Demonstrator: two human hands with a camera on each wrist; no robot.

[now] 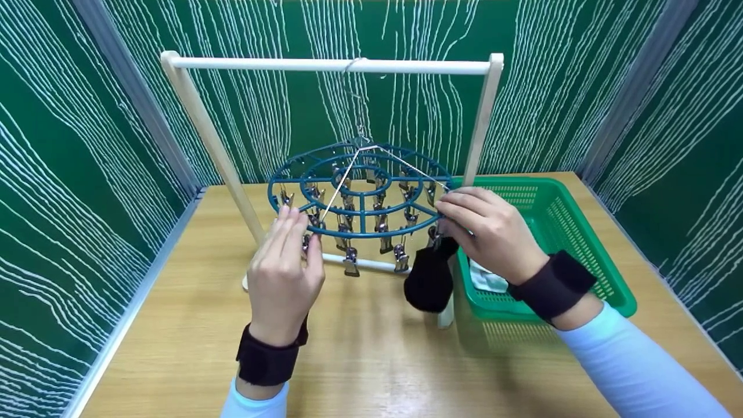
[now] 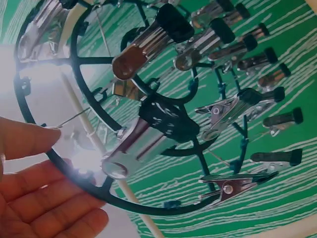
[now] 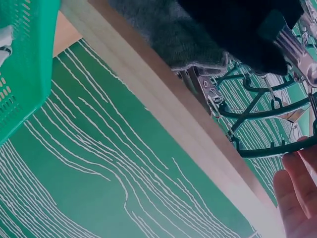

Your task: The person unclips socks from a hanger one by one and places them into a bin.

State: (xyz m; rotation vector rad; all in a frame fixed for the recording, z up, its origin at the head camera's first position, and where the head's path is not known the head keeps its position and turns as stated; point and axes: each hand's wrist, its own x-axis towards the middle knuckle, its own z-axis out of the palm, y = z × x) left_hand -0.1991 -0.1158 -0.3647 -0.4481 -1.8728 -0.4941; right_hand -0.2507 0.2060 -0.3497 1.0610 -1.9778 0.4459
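A blue-green oval clip hanger (image 1: 363,232) with several metal clips hangs by its hook from a white rod. My left hand (image 1: 284,261) is at its near left rim, fingers straight. The left wrist view has the thumb (image 2: 29,141) at the rim and the other fingers (image 2: 64,198) spread behind it. At the right end, my right hand (image 1: 490,229) touches the rim with extended fingertips (image 3: 292,173). Below that hand a black sock-like cloth (image 1: 429,281) hangs from a clip. Dark grey fabric (image 3: 168,34) hangs beside black cloth in the right wrist view.
The rack's wooden posts (image 1: 212,145) stand left and right of the hanger, under the white rod (image 1: 278,64). A green basket (image 1: 603,261) with pale cloth (image 1: 487,278) inside sits right on the wooden table (image 1: 186,325). Green walls with white lines enclose the space.
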